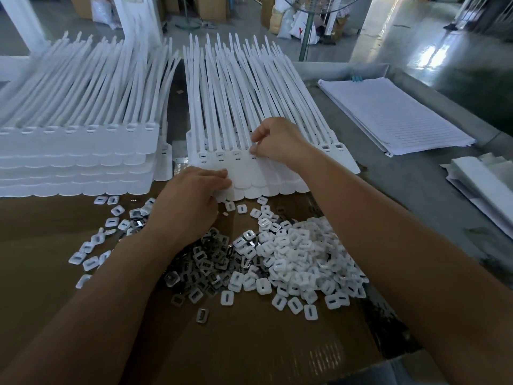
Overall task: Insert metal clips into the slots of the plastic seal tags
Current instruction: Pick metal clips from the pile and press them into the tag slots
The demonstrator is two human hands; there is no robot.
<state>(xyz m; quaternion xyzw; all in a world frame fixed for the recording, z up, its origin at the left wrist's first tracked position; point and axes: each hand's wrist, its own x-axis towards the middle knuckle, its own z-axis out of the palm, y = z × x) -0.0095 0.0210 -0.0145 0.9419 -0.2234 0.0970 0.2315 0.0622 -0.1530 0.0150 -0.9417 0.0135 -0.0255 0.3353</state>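
Observation:
A strip of joined white plastic seal tags lies in front of me, long tails pointing away. My left hand presses flat on its near left edge, fingers over the tag bodies. My right hand pinches at the slot of one tag; whatever is between the fingertips is hidden. Three slots to the left of it show dark inserts. A heap of white clips and darker metal clips lies on brown cardboard between my forearms.
A tall stack of tag strips stands at the left. Lined white sheets and more white pieces lie on the grey table at the right. A fan stand, sacks and boxes are on the floor beyond.

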